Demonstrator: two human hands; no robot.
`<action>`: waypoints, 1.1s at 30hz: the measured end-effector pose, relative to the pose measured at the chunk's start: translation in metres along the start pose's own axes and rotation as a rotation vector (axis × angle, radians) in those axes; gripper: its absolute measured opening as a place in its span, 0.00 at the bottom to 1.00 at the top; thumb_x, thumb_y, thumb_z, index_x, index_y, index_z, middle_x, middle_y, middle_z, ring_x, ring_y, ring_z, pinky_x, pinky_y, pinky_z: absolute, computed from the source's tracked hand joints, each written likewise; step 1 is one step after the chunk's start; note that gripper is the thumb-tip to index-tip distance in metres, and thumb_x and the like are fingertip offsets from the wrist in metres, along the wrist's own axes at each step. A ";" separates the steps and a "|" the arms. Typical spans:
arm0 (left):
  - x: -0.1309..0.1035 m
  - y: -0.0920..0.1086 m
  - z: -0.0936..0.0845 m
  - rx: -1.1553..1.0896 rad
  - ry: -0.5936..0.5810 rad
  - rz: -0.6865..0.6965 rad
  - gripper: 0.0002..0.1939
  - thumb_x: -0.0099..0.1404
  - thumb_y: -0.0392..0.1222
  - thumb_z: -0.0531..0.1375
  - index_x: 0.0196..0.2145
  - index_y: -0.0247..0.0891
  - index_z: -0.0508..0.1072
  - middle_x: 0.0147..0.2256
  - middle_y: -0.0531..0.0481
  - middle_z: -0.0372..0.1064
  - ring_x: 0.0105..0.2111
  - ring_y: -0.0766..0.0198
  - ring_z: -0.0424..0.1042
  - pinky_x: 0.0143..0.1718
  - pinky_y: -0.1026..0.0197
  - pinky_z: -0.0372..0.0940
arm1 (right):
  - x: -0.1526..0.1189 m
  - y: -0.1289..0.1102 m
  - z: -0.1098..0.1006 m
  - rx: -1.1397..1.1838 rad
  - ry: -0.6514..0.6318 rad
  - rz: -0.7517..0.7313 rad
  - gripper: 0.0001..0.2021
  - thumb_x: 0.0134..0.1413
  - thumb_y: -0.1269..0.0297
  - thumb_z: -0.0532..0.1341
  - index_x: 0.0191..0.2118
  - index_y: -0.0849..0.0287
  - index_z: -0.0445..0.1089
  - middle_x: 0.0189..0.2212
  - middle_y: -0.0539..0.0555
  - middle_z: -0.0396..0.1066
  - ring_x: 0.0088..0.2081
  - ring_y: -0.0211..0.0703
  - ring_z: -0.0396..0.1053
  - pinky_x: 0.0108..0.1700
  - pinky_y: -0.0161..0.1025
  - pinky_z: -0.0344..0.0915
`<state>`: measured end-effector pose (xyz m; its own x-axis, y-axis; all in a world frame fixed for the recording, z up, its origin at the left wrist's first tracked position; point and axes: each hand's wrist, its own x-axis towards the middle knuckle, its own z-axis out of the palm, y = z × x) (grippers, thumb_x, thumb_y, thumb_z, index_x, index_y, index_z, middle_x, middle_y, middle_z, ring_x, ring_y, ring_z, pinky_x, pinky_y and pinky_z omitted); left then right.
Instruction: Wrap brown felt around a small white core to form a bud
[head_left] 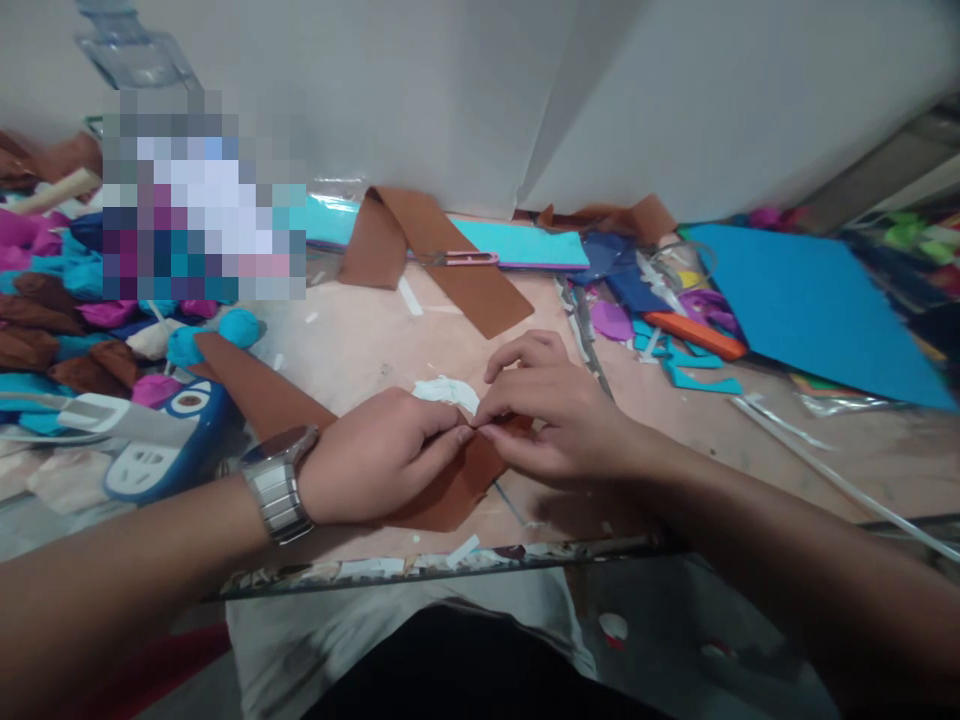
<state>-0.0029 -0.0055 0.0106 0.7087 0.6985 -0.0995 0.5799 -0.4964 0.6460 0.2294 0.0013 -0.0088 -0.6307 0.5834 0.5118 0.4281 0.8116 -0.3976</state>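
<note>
Both hands meet over a brown strip [450, 500] near the table's front edge. My left hand [375, 455], with a metal watch on its wrist, pinches the strip's upper edge between thumb and index finger. Fingertip to fingertip with it, my right hand [551, 410] pinches the same edge from the right. A crumpled white piece [444, 390] lies just behind the fingertips. The strip's other end [262, 390] reaches out to the left behind my left hand. Farther back, a folded brown strip [457, 260] has small pink-handled snips [469, 258] lying on it.
Crumpled brown, blue and pink bundles [52, 310] and a blue-and-white power strip [169, 440] are at the left. Turquoise sheets [540, 247] lie along the wall. An orange cutter [697, 335], blue scraps [701, 375], a large blue sheet [817, 310] and a white cable [847, 480] lie right.
</note>
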 end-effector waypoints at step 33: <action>0.007 -0.009 -0.003 -0.333 -0.099 -0.076 0.13 0.72 0.42 0.53 0.35 0.36 0.74 0.31 0.53 0.70 0.31 0.65 0.65 0.34 0.62 0.59 | 0.000 0.001 -0.004 -0.007 -0.023 0.045 0.05 0.60 0.70 0.64 0.39 0.55 0.77 0.32 0.51 0.75 0.45 0.46 0.72 0.56 0.52 0.57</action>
<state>-0.0041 0.0055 0.0058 0.7135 0.6654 -0.2195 0.4816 -0.2382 0.8434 0.2321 0.0023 -0.0061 -0.6255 0.6182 0.4760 0.4604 0.7850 -0.4144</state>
